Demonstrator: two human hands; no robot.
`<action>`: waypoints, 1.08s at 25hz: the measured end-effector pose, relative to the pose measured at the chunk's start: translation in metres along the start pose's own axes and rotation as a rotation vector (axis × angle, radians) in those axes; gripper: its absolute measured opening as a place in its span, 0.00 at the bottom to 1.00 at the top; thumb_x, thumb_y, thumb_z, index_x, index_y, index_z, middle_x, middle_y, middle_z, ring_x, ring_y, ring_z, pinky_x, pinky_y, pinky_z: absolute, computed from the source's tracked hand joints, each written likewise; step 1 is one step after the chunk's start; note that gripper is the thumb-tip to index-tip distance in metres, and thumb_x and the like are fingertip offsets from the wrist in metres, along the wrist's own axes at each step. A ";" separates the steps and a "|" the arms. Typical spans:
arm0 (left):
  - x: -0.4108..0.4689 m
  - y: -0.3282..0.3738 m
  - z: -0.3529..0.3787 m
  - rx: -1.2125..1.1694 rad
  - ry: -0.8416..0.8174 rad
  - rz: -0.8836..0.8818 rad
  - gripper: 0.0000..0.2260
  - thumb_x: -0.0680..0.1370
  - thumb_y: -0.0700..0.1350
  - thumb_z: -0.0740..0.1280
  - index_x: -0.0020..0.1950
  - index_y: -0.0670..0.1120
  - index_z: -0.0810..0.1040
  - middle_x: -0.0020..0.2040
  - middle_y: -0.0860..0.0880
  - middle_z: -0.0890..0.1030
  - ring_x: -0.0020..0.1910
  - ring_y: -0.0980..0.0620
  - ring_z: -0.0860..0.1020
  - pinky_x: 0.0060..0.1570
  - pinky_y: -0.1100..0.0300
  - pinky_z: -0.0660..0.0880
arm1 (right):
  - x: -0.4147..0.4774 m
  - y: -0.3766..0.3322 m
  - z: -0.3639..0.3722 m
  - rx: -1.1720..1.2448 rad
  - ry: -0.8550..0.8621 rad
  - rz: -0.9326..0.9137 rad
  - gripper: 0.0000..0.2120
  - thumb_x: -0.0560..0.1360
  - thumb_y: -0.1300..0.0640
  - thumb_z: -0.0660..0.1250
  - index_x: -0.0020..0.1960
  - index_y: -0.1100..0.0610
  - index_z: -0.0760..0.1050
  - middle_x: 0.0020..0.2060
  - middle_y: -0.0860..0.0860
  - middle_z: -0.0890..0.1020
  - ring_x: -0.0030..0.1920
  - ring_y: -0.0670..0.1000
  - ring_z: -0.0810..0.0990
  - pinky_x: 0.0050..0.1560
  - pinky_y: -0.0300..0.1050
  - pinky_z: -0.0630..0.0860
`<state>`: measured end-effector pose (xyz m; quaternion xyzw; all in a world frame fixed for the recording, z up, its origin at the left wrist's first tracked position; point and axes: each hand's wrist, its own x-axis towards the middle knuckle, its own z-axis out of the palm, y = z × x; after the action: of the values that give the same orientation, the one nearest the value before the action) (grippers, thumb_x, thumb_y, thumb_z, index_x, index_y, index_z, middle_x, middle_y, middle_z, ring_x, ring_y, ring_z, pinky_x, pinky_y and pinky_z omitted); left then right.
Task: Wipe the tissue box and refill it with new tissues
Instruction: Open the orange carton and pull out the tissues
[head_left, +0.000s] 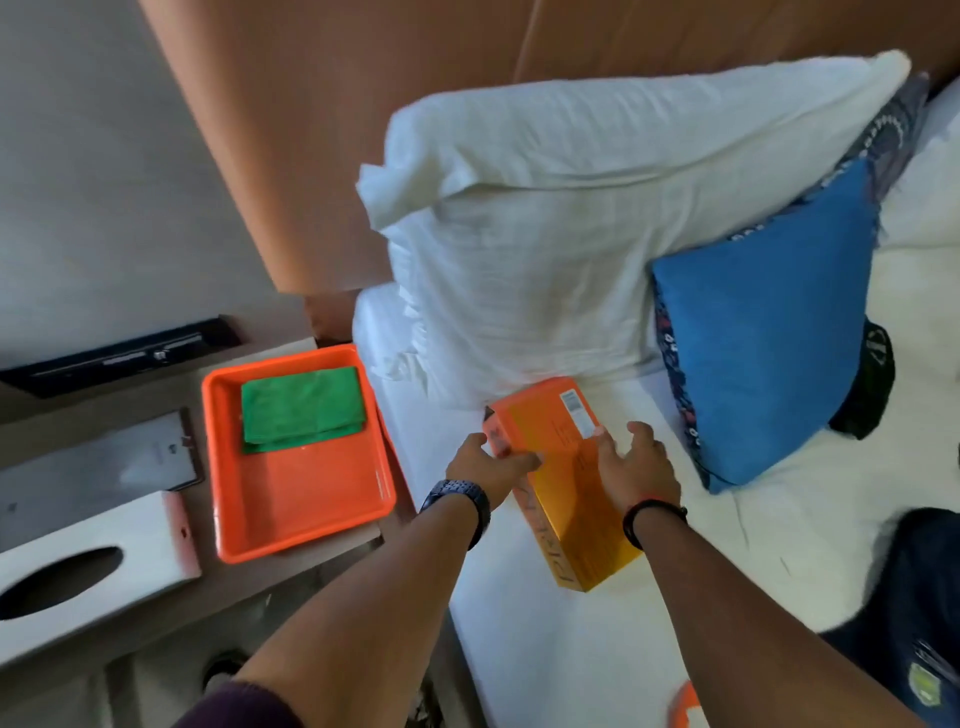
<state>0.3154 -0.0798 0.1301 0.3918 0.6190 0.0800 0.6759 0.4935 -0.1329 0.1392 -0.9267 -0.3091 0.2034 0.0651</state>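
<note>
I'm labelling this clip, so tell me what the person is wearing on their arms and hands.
Both hands are bare, with no gloves. The left hand has a dark watch with a textured band on its wrist. The right hand has a thin black band with a touch of red at its wrist. A dark maroon sleeve shows on the upper left arm.

Two hands (left hand (488, 465), right hand (636, 462)), one orange tissue pack (563, 483), one white tissue box (88, 571), one orange tray (296, 499), one green cloth (301, 408), one white pillow (571, 234), one blue cushion (763, 353)
</note>
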 end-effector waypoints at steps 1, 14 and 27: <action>0.004 0.000 0.012 -0.051 -0.005 -0.002 0.37 0.64 0.56 0.76 0.68 0.48 0.65 0.56 0.50 0.76 0.48 0.51 0.75 0.38 0.62 0.70 | 0.005 0.008 0.003 0.008 -0.098 0.012 0.27 0.77 0.36 0.54 0.68 0.52 0.66 0.63 0.58 0.76 0.60 0.61 0.75 0.59 0.58 0.71; -0.083 0.099 -0.062 0.026 0.063 0.565 0.34 0.57 0.53 0.81 0.53 0.64 0.63 0.49 0.60 0.73 0.42 0.61 0.76 0.26 0.70 0.73 | -0.058 -0.085 -0.079 0.459 0.350 -0.357 0.29 0.75 0.31 0.45 0.48 0.51 0.75 0.36 0.46 0.78 0.37 0.50 0.75 0.38 0.41 0.68; -0.402 0.329 -0.298 0.616 0.767 1.480 0.42 0.63 0.53 0.76 0.67 0.60 0.51 0.60 0.47 0.74 0.50 0.43 0.80 0.45 0.44 0.79 | -0.234 -0.357 -0.368 0.845 0.700 -1.293 0.28 0.70 0.41 0.68 0.64 0.50 0.62 0.46 0.53 0.82 0.41 0.53 0.82 0.41 0.46 0.80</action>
<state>0.0828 0.0336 0.6706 0.8023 0.3849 0.4520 0.0617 0.2822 0.0140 0.6406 -0.4749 -0.6383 -0.0742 0.6013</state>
